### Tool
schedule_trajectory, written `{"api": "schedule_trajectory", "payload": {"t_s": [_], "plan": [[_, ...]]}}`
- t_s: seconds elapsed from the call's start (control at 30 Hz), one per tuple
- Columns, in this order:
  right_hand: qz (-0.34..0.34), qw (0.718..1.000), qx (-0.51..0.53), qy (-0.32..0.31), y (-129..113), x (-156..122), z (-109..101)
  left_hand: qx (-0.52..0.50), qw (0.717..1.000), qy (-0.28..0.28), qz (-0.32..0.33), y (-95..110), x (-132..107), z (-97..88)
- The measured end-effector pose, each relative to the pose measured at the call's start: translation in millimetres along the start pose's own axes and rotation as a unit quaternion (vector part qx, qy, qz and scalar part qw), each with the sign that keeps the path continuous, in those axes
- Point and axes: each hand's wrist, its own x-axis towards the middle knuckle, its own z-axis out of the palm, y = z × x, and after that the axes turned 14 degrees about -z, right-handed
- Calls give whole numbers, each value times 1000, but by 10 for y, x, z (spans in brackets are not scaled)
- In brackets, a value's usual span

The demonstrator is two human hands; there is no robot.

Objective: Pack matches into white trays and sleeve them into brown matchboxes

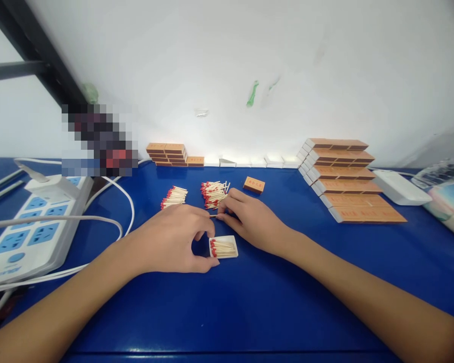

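Observation:
A small white matchbox tray [224, 248] with several red-tipped matches in it lies on the blue table [249, 302]. My left hand [174, 242] curls round the tray's left end, thumb and fingers touching it. My right hand [249, 217] is just behind the tray, its fingertips pinched on a single match [213, 216] at the near edge of a loose pile of matches [214, 193]. A second smaller match pile [174, 196] lies to the left. One closed orange matchbox [254, 185] lies behind my right hand.
Stacked orange matchboxes [344, 176] stand in stepped rows at the right, and a smaller stack [172, 155] at the back wall with white trays [257, 162] beside it. A white power strip [34, 227] with cables lies left. A white adapter [399, 187] is far right.

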Motion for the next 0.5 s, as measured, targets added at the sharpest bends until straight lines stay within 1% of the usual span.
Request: {"api": "schedule_trajectory", "payload": {"t_s": [0.2,0.3,0.5], "plan": [[1,1000,-7,17,19,-61,-71,-9,1000,-6,-4,11,14,-28],[-4,1000,2,3,41,-109,-111,-5,1000,-3,-1,10,12,-35],[12,1000,1,2,60,-106,-69,-4,1000,5,5,-17,9,-13]]}}
